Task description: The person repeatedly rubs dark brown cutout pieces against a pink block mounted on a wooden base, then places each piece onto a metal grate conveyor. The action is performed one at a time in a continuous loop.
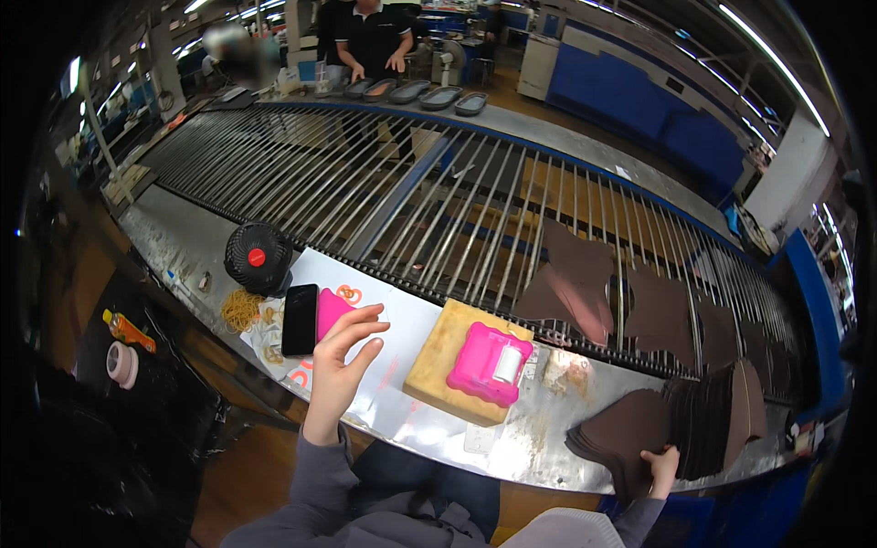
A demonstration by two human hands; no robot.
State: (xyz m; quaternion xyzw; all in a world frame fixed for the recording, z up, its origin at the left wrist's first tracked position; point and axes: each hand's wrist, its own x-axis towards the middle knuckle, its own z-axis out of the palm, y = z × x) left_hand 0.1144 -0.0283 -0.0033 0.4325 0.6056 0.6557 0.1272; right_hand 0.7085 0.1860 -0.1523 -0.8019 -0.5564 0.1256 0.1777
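My left hand [343,358] is raised over a white sheet [382,361] on the metal bench, its fingers apart and holding nothing. A black phone [301,320] and a flat pink item [332,310] lie close to it. At the lower right, my right hand [662,468] grips the near edge of stacked dark brown cut pieces [625,429], some fingers hidden. More brown pieces [708,429] stand bunched on edge beside this pile. Between my hands, a bright pink scalloped case [490,363] with a white part rests on a yellowish block [437,370].
Beyond the bench runs a rack of metal rollers [402,205], with brown pieces [660,315] spread across it and a pinkish blur [582,306] over one. A black fan [258,258] and rubber bands [241,310] sit left. Across the rollers, a person [373,41] stands by grey trays [440,98].
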